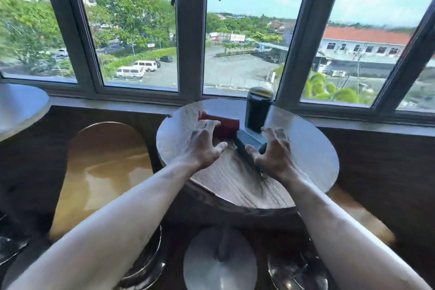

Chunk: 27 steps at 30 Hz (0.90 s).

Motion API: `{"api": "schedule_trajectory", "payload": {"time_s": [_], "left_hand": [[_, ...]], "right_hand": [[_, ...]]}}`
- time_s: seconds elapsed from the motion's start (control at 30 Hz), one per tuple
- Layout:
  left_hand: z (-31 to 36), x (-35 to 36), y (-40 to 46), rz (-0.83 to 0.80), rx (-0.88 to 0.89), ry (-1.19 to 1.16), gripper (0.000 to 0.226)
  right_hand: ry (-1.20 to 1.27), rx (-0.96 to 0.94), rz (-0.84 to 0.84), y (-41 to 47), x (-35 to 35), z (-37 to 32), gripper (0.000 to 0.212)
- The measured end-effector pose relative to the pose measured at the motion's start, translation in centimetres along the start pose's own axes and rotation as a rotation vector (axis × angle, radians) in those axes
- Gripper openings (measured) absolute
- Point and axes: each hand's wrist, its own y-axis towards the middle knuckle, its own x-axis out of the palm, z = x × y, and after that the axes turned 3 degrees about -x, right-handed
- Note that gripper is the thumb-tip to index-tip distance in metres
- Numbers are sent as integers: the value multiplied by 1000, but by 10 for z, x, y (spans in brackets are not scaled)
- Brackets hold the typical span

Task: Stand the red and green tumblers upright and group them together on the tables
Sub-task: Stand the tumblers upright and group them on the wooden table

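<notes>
Round wood-grain counter (306,148): red tumbler (227,125) lying 9-to-3; left hand (204,142) spread on it. Right hand (274,150), fingers (253,152) curled, grips tipped dark-green tumbler (249,140).

Blurred tumblers, half-covered by the hands

The left hand (204,141) covers the near end of the lying red tumbler (226,125), so any grip is unclear. The right hand (273,150) hides part of the smeared green tumbler (249,141) under its fingers. Beyond it, the upright dark tumbler (257,108) is blurred. Far left of the left hand, a second table (21,106) is cut off by the edge.
</notes>
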Motion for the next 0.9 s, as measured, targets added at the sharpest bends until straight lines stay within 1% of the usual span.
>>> {"api": "schedule_trajectory", "payload": {"time_s": [0.1, 0.2, 0.27, 0.4, 0.6, 0.77, 0.9], "left_hand": [[-15, 0, 48, -14, 36, -24, 60], [-32, 1, 91, -47, 58, -23, 65], [-45, 6, 109, -95, 42, 15, 72], [-65, 15, 121, -209, -18, 43, 82], [-78, 17, 128, -206, -34, -54, 89], [-89, 18, 122, -247, -108, -232, 99], [-98, 18, 118, -271, -172, -300, 104]], "right_hand": [[-38, 64, -44, 15, 4, 2, 67], [-43, 92, -42, 20, 6, 6, 63], [-38, 104, -44, 19, 7, 6, 59], [-19, 106, -55, 16, 5, 5, 61], [26, 82, -33, 6, 6, 13, 73], [29, 141, -53, -8, 5, 25, 90], [137, 181, -1, -14, 5, 29, 97]]}}
